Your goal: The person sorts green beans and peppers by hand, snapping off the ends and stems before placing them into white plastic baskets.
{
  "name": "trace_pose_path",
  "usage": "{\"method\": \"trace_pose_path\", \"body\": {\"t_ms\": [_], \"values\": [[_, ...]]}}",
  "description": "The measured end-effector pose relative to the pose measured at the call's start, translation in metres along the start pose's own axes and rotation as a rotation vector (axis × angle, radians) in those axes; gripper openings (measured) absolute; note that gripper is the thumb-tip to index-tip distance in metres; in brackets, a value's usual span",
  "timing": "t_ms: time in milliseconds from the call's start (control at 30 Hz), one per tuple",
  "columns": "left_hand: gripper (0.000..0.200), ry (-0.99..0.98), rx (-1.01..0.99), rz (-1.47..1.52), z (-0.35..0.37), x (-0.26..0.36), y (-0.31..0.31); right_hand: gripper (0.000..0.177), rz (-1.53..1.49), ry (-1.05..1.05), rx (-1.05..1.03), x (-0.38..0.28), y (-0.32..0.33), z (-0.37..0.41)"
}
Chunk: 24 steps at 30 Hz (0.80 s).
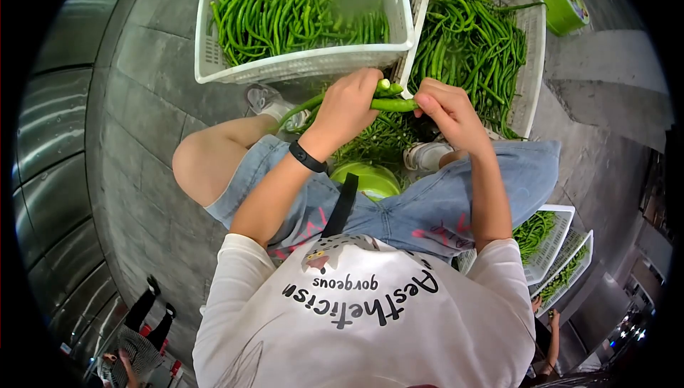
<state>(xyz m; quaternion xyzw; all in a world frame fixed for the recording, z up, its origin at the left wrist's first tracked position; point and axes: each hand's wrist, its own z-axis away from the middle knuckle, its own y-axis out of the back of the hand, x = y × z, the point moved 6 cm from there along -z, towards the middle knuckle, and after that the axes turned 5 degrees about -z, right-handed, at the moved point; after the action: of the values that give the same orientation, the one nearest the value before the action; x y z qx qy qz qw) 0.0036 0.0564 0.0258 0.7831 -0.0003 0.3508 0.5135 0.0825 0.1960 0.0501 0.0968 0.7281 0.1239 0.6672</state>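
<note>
Peppers (394, 105) run sideways thru L hand (347, 108), curled tight round a few, ends out its R side, nearer R hand (447, 111), thumb & finger pinched at one tip.

Just one view: head cam, worn on you, facing forward and steeply down over your own lap. Very wide fisheye, black rounded corners, edges bending; metal panels (53, 146) curve up the left side. Closest: your white shirt (399, 345), filling the bottom, lettering upside down. Next out, your denim (385, 210) around mid-frame, then green pods (394, 104) above centre, within arm's reach. Farther out, left crate (306, 59) and right crate (533, 81), looked into from above, both clipped by the top edge. Grey floor (149, 96) takes much of the left. Bottom-left corner catches another person (139, 349), small and distant.
</note>
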Motion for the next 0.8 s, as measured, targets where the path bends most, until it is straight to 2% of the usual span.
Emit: {"method": "trace_pose_path", "body": {"t_ms": [100,200,267,333,367,467,500,533,600,700,800], "values": [[0.048,0.005,-0.001,0.095,-0.002,0.002,-0.002,0.037,-0.655,0.123,-0.003,0.008,-0.003,-0.001],[0.045,0.13,0.005,0.26,-0.003,-0.015,-0.008,0.038,-0.742,0.23,0.011,-0.004,0.005,-0.003],[0.029,0.286,0.064,0.444,-0.006,-0.03,0.004,0.036,-0.563,0.088,0.08,0.002,0.016,0.001],[0.021,0.466,0.171,0.905,-0.008,-0.058,0.011,0.024,-0.464,-0.021,-0.063,0.01,0.016,0.004],[0.017,0.559,0.308,1.113,-0.006,-0.071,0.016,0.017,-0.385,-0.109,-0.141,0.014,0.012,0.006],[0.016,0.617,0.474,1.511,-0.006,-0.091,0.041,0.009,-0.093,-0.294,-0.333,0.028,-0.006,0.013],[0.018,0.64,0.497,1.622,-0.004,-0.1,0.043,0.008,-0.026,-0.285,-0.38,0.032,-0.012,0.015],[0.02,0.62,0.505,1.691,-0.003,-0.105,0.046,0.01,0.049,-0.359,-0.428,0.04,-0.018,0.019],[0.014,0.707,0.592,1.709,0.003,-0.116,0.045,0.015,0.16,-0.391,-0.518,0.053,-0.028,0.025],[0.01,0.819,0.597,1.741,0.01,-0.126,0.038,0.016,0.102,-0.365,-0.461,0.052,-0.036,0.024],[0.011,0.826,0.575,1.815,0.01,-0.125,0.034,0.017,0.053,-0.233,-0.21,0.039,-0.028,0.01]]}}
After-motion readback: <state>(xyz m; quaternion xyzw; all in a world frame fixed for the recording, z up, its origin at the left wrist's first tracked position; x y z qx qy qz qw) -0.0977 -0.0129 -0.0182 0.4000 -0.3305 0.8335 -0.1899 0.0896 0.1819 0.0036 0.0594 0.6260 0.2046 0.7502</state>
